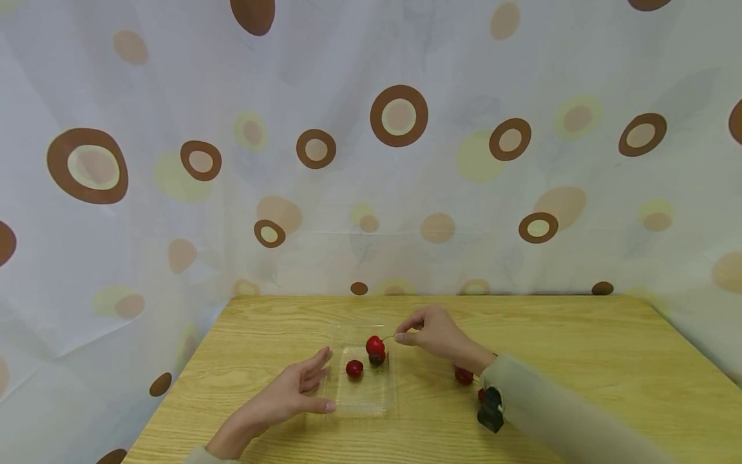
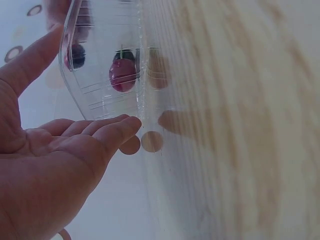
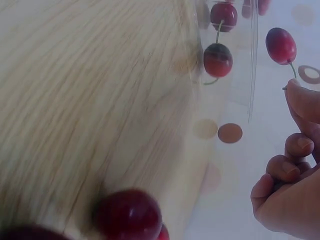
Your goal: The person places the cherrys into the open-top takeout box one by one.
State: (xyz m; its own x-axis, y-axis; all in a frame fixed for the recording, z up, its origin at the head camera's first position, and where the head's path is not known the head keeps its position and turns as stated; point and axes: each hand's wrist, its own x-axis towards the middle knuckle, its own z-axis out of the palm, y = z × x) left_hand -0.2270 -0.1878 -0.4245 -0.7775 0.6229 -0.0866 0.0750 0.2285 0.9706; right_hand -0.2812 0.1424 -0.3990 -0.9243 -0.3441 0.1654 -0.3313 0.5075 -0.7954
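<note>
My right hand (image 1: pixel 437 334) pinches the stem of a red cherry (image 1: pixel 374 345) between thumb and forefinger. In the right wrist view that cherry (image 3: pixel 281 46) hangs above the rim of a clear plastic box (image 1: pixel 362 410). Inside the box lie a dark red cherry (image 1: pixel 354 368) on the left and another cherry (image 1: pixel 377 358) on the right, partly behind the held one in the head view. My left hand (image 1: pixel 292 390) is at the box's left side, thumb near the front corner, its fingers extended and relaxed. The left wrist view shows its fingertips (image 2: pixel 131 122) against or very near the wall.
On the wooden table (image 1: pixel 261 335), more cherries (image 1: pixel 463 375) lie under my right forearm, partly hidden by it; one of them (image 3: pixel 129 215) is large in the right wrist view. A black device (image 1: pixel 491 409) sits on my right wrist. A dotted curtain (image 1: pixel 348 193) hangs behind.
</note>
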